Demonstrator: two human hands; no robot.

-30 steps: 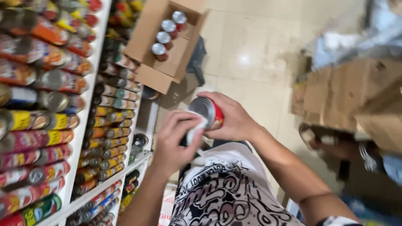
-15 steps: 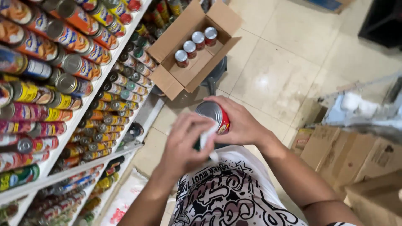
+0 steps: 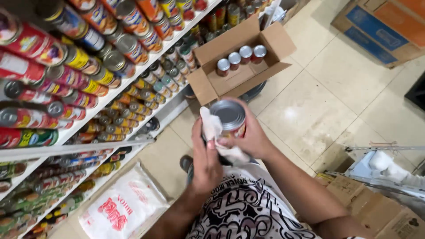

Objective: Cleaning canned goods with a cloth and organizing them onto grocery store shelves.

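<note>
While the right hand [image 3: 252, 137] wraps its fingers around the side of a red-labelled tin can [image 3: 229, 117] and holds it with the silver lid facing up, the left hand [image 3: 206, 159] presses a white cloth [image 3: 212, 128] against the can's near side, fingers curled closed on the fabric. The can sits at the centre of the view, above the person's patterned black-and-white shirt [image 3: 239, 212], with both hands touching it.

At 12 o'clock from the can, an open cardboard box [image 3: 208, 86] lies on the pale tiled floor [image 3: 327, 93] with four similar cans [image 3: 241, 55] standing in a row inside. From 9 to 11 o'clock, shelves [image 3: 110, 97] are packed with rows of tins lying on their sides. At 7 o'clock a white sack with red print [image 3: 119, 208] rests on the floor beside the lowest shelf. More cardboard boxes [image 3: 376, 26] stand at 1 o'clock, and others [image 3: 376, 212] at 4 o'clock.
</note>
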